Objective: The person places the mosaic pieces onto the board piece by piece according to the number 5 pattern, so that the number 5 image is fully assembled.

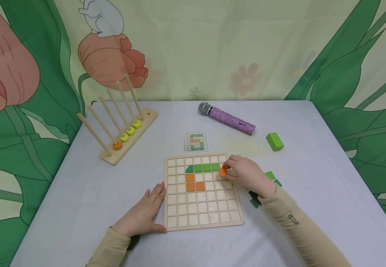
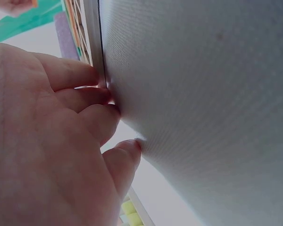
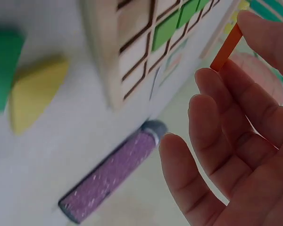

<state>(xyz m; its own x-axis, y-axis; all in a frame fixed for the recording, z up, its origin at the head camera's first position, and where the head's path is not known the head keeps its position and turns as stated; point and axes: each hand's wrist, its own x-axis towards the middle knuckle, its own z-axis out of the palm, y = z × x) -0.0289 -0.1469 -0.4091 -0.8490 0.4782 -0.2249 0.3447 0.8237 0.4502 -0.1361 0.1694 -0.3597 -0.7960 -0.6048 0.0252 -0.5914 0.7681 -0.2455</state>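
My right hand (image 1: 248,175) pinches an orange square tile (image 1: 222,172) between thumb and finger, over the right side of the wooden grid board (image 1: 183,218). In the right wrist view the tile (image 3: 226,48) shows edge-on. My left hand (image 1: 143,213) lies with straight fingers along the board's left edge, fingertips and thumb right at the rim. On the board, a dark green rounded tile (image 1: 189,169) and three green square tiles (image 1: 207,168) form a row. Below them sit three orange square tiles (image 1: 191,187).
Behind the board lies a small pattern card (image 1: 195,141), with a purple glittery microphone (image 1: 231,119) beyond it. A pegged wooden stand (image 1: 113,158) with yellow and orange beads is at left. A green block (image 1: 274,141) and loose green tiles (image 1: 270,175) lie at right.
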